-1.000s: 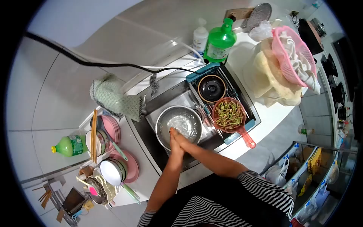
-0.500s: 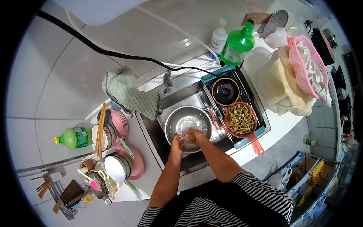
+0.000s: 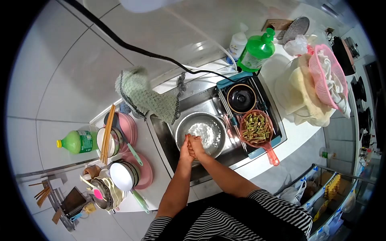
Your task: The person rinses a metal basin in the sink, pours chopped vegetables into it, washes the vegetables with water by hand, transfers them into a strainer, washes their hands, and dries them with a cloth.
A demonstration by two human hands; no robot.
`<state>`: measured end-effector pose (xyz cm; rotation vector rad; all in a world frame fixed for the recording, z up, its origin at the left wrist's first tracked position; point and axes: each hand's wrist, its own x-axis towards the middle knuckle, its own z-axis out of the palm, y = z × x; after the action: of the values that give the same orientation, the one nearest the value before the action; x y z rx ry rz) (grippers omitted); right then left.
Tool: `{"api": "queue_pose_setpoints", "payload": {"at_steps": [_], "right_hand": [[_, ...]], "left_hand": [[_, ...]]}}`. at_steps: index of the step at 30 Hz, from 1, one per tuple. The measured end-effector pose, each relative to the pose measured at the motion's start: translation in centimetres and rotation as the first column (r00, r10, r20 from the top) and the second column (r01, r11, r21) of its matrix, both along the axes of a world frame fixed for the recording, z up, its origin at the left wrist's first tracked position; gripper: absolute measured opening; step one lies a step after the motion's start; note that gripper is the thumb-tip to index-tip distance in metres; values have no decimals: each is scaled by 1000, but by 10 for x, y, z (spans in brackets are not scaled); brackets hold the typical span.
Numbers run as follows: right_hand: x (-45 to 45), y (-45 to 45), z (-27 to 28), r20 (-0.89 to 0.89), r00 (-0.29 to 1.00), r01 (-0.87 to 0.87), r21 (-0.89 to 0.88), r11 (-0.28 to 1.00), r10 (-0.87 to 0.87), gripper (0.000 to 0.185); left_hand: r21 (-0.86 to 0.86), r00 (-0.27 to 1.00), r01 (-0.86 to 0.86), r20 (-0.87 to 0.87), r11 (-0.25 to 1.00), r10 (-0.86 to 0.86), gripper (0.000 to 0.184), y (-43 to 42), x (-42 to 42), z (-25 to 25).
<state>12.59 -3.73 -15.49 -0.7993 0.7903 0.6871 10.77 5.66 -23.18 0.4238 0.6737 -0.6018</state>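
Note:
A metal basin (image 3: 219,136) with water in it stands in the stainless steel sink (image 3: 160,138). Over its near rim my left hand (image 3: 186,150) and my right hand (image 3: 196,146) are pressed together with fingers closed against each other. Whatever lies between my palms, if anything, is hidden. Bright ripples cover the water just beyond my fingertips. To the right, a red strainer with a handle (image 3: 273,158) holds cut green stalks (image 3: 256,127) on a rack across the sink. Behind it sits a dark round lid (image 3: 241,98).
A pale green cloth (image 3: 148,96) hangs over the faucet area. Left are stacked bowls (image 3: 122,176), chopsticks (image 3: 107,134), pink plates (image 3: 128,128) and a green bottle (image 3: 76,141). Behind stand a green pump bottle (image 3: 257,52) and a black cable (image 3: 161,62); a pink basket (image 3: 321,76) is at right.
My hands have risen from inside the basin to its near rim and come together. The water now ripples brightly. The view has shifted slightly.

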Motion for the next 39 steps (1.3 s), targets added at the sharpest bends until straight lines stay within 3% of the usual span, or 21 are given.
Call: {"api": "queue_pose_setpoints", "payload": {"at_steps": [1,3,5,9,11,15,16,17,21,23,24,25,26,27,28,29,32,34,35,37,39], "right_hand": [[-2,3,-1,-1,1000,-5,2,1000,5,46],[-9,7,-10,636,689,409,-738,537,348,45],[-7,-8,-3,491,746,139,-776,615,450,42],[-2,-28,-8,204,618,103,-979,178,759,27],[2,-42,-33,337,693,438,-899,0,637,17],[-1,-51,-82,119,955,51,-969,243,272,14],[-6,-51,-82,53,998,13,-525,851,18,17],[-5,-47,-71,-165,980,149,213,966,-114,20],[-11,-24,-9,89,985,-147,-19,989,149,30],[-17,-15,-5,219,924,-231,-338,912,314,36],[-14,-16,0,222,923,-229,-339,912,314,36],[-10,-17,9,181,954,-189,-254,949,238,39],[-7,-18,16,130,977,-143,-167,975,166,41],[-7,-18,20,68,993,-93,-82,992,99,44],[-10,-20,-8,14,1000,20,137,990,-22,41],[-5,-29,-15,-64,998,20,332,943,1,35],[0,-40,-23,-155,986,15,464,886,64,30],[-9,-39,-32,-86,995,75,438,896,-41,28],[-10,-39,-34,-6,988,141,420,897,-152,27],[-9,-50,-15,9,980,176,410,895,-197,24],[-5,-65,2,64,958,225,445,867,-281,22]], "left_hand": [[-18,1000,-14,-20,1000,14,36,1,-2,-7],[143,984,-137,-91,980,150,34,-20,-2,3],[-7,972,-233,-34,972,233,34,-30,-9,-36],[147,983,-124,-114,981,142,40,-33,-2,26],[307,985,58,-173,950,-4,46,-37,1,64],[467,964,138,-266,873,-11,46,-19,0,36],[394,962,52,-265,918,59,44,-18,3,31],[389,965,49,-257,920,58,44,-15,7,22],[512,965,106,-259,852,36,40,-12,11,0],[607,992,-70,125,792,-9,33,-15,0,-51],[195,836,-331,514,923,192,28,-8,-14,-102],[559,754,-307,637,771,-162,29,-18,-10,-63],[909,672,-372,404,189,-620,32,-28,-5,-19],[837,680,-470,141,-279,-719,36,-39,1,30],[961,668,-271,144,-58,-730,39,-44,-3,49],[982,640,107,-188,-156,-745,40,-50,0,36],[955,604,-236,1,-178,-797,39,-62,-10,50],[919,732,-215,375,330,-568,36,-67,-16,47],[919,739,-219,376,329,-559,36,-72,-17,41],[58,885,-345,354,937,304,34,-79,-20,29],[3,850,-520,93,854,518,32,-95,-25,50]]}}
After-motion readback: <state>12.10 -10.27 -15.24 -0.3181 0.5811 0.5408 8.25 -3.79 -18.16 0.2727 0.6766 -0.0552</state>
